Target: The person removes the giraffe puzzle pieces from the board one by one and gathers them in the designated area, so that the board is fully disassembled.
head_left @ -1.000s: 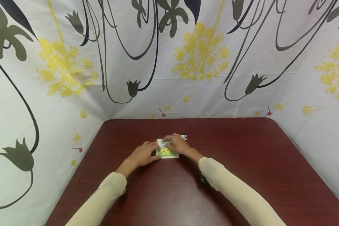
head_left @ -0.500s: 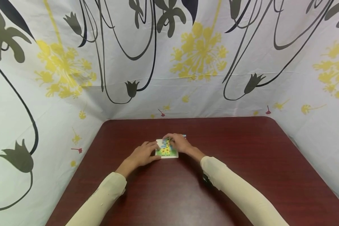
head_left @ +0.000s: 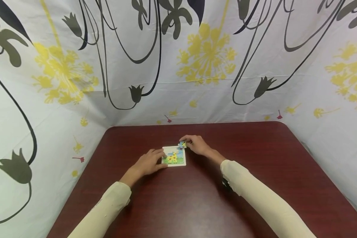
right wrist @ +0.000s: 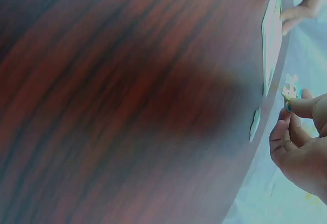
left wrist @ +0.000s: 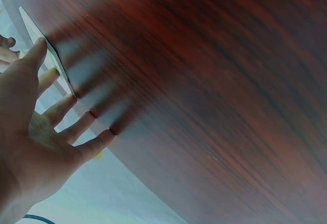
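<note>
A dark reddish-brown wooden table with rounded far corners fills the lower half of the head view, its glossy top showing a fine lengthwise grain. Hung cloth rises right behind the table's far edge and wraps round both its sides like a booth. The cloth is white, printed with big yellow dandelion-like blooms, dark olive tulip shapes on long looping black stems, and a few small red sprigs just above the table's back edge. To the left of the table another olive tulip sits low on the cloth.
</note>
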